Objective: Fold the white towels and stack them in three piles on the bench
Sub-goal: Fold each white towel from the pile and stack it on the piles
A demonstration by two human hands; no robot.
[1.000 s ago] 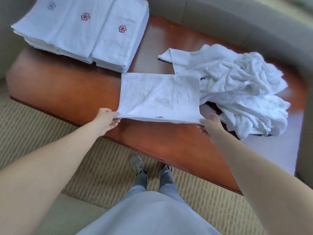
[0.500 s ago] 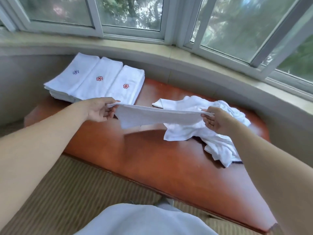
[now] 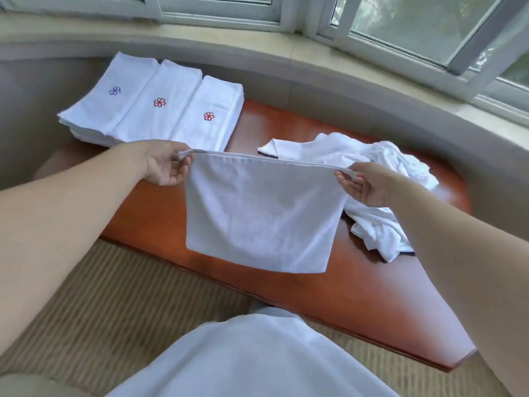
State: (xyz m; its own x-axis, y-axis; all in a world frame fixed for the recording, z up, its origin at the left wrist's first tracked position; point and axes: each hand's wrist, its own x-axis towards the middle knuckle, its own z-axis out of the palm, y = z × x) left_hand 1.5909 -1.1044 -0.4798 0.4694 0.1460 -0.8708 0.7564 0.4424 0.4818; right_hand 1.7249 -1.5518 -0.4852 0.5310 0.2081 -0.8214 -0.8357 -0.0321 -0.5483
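A white towel [image 3: 262, 213] hangs in the air over the reddish wooden bench [image 3: 357, 293]. My left hand [image 3: 166, 163] pinches its top left corner and my right hand [image 3: 362, 181] pinches its top right corner, so the top edge is stretched taut. Three piles of folded white towels [image 3: 160, 110] lie side by side at the bench's far left, each with a small flower emblem on top, one blue and two red. A crumpled heap of unfolded white towels [image 3: 380, 179] lies on the bench at the right, behind my right hand.
A curved beige wall and a window sill [image 3: 286, 50] run behind the bench. Striped beige carpet [image 3: 114, 305] covers the floor in front. My white garment [image 3: 252, 359] fills the bottom of the view.
The towel lay flat on the bench one second ago. Both hands lifted it by its near corners, and it now hangs down vertically. My head has tilted up.
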